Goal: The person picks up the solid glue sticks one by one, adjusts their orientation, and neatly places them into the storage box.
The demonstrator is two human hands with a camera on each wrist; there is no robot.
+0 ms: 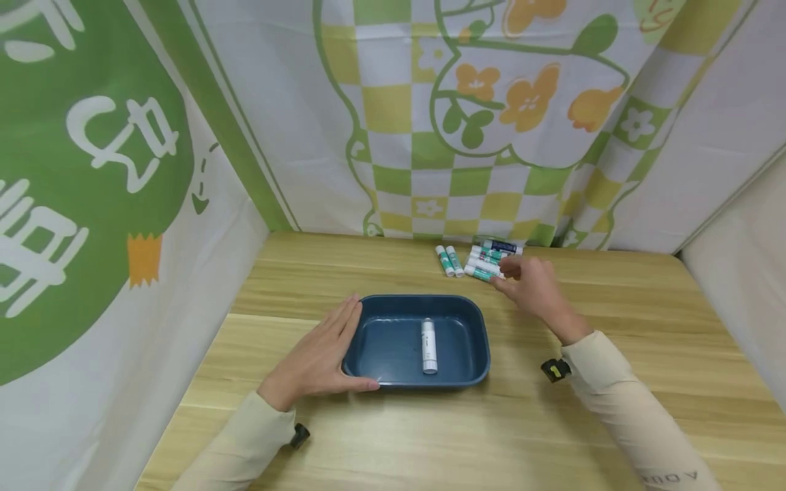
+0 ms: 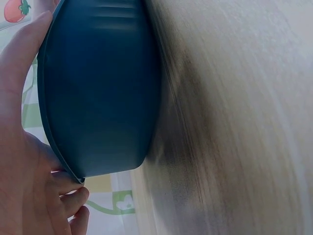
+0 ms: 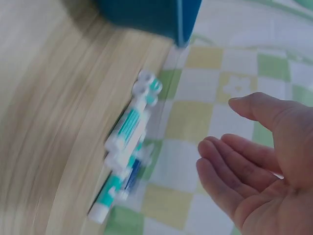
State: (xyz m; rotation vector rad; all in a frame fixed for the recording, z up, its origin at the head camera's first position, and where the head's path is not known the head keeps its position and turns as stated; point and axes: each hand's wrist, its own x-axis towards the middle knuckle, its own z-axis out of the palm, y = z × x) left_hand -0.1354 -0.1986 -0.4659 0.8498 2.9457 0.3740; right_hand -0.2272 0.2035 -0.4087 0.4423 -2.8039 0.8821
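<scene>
A dark blue rectangular tray [image 1: 393, 378] stands on the wooden table. My left hand [image 1: 322, 348] holds its left end, thumb along the near rim and fingers at the far left corner; the left wrist view shows the tray's outer wall [image 2: 105, 93] beside that hand [image 2: 29, 147]. One white glue stick [image 1: 429, 348] lies inside the tray. My right hand [image 1: 535, 288] hovers by a group of glue sticks [image 1: 482, 273] near the table's back edge. In the right wrist view, its fingers are loosely bent and apart from the thumb, with nothing between them.
Two more glue sticks [image 1: 449, 261], white with green labels, lie side by side left of the group. A dark blue labelled stick [image 1: 502, 247] lies at the group's back. Patterned cloth [image 1: 454, 170] hangs behind the table [image 1: 645, 354] and along its sides.
</scene>
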